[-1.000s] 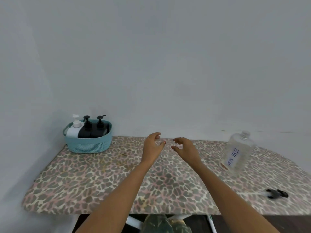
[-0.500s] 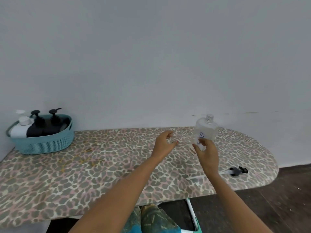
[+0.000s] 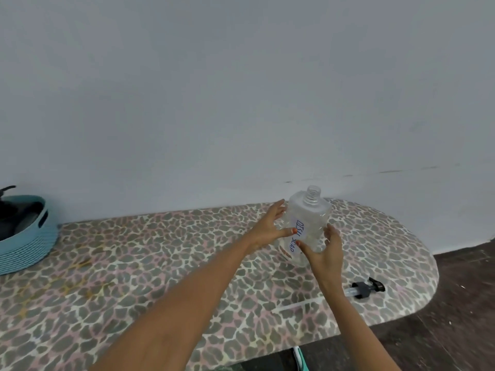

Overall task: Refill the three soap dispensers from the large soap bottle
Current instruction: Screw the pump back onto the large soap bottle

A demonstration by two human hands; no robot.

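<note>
The large soap bottle (image 3: 312, 215) is held between both hands over the far right part of the leopard-patterned worktop (image 3: 134, 263), close to the pale wall (image 3: 241, 103). It is clear, uncapped at its threaded neck and slightly tilted, and it carries a white label reading DISH SOAP. The grip of the left hand (image 3: 269, 227) is clamped on the bottle's left side, with the thumb laid across the front and the fingers reaching behind. The grip of the right hand (image 3: 325, 254) is closed round the lower right side from the front. Whether the base touches the worktop cannot be told, as it is hidden by the right hand. A black pump head (image 3: 365, 287) with its clear tube is seen lying on the worktop near the right edge, apart from the bottle. A teal basket (image 3: 26, 245) is set at the far left. The dark shapes (image 3: 8, 210) in it, cut off by the frame, are probably dispensers.
</note>
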